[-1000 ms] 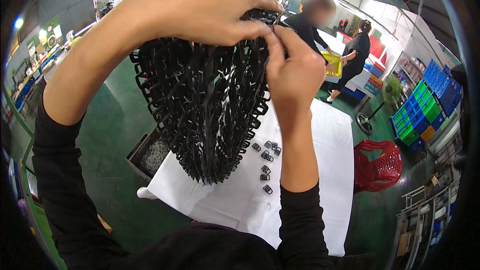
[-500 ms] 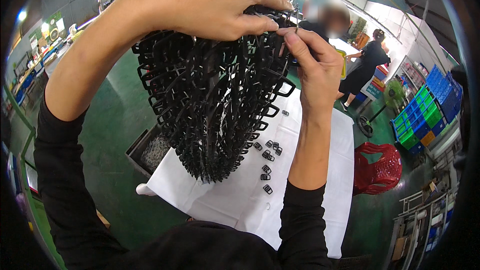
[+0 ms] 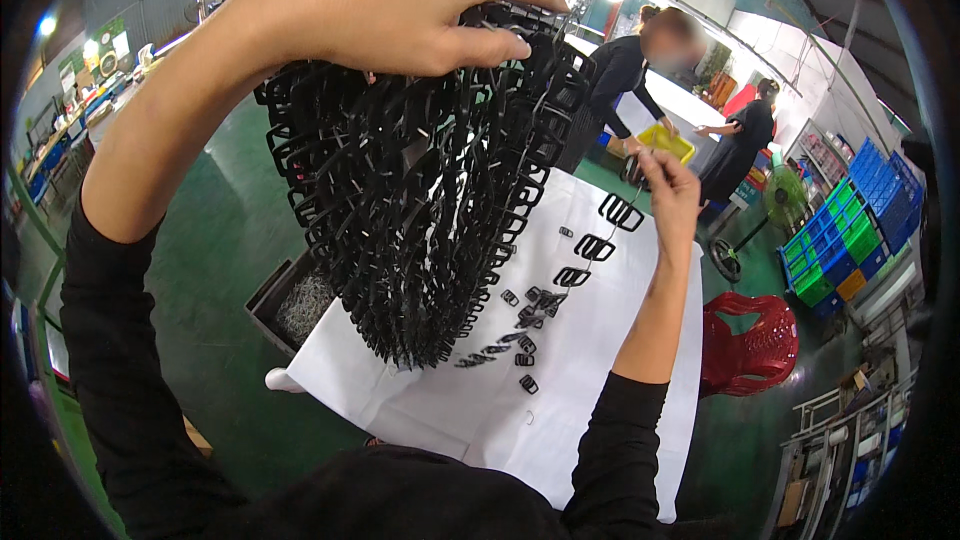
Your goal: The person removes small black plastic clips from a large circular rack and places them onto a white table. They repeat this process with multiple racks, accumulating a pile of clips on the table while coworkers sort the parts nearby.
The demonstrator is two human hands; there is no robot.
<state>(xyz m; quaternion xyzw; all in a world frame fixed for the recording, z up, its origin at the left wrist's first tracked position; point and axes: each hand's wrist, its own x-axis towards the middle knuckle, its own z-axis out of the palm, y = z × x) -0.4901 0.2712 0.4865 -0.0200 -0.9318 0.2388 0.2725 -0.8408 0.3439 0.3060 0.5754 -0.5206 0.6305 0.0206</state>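
Beneath my raised left hand (image 3: pixel 425 10) hangs a thick bundle of black slide buckles (image 3: pixel 400 210), strung in many long strands. The left thumb and fingers grip the bundle's top, and the lower end hangs over the white-covered table. To the right, my right hand (image 3: pixel 674 192) pinches the upper end of a separate thin strand of black buckles (image 3: pixel 572 277). That strand slopes down leftward toward the bundle's bottom, its buckles spaced apart. Small loose black buckles (image 3: pixel 528 385) lie on the white cloth (image 3: pixel 590 420) below.
A dark bin of thin metal pieces (image 3: pixel 305 310) stands left of the table. At the right are a red plastic chair (image 3: pixel 750 340), a green fan (image 3: pixel 785 195) and stacked crates (image 3: pixel 840 230). Beyond, a person leans over a yellow tray (image 3: pixel 668 143); another person (image 3: pixel 750 135) stands nearby.
My right hand has moved from beside the left thumb down and to the right, drawing a strand of buckles away from the bundle. The left hand stays gripping the top, shifted slightly left.
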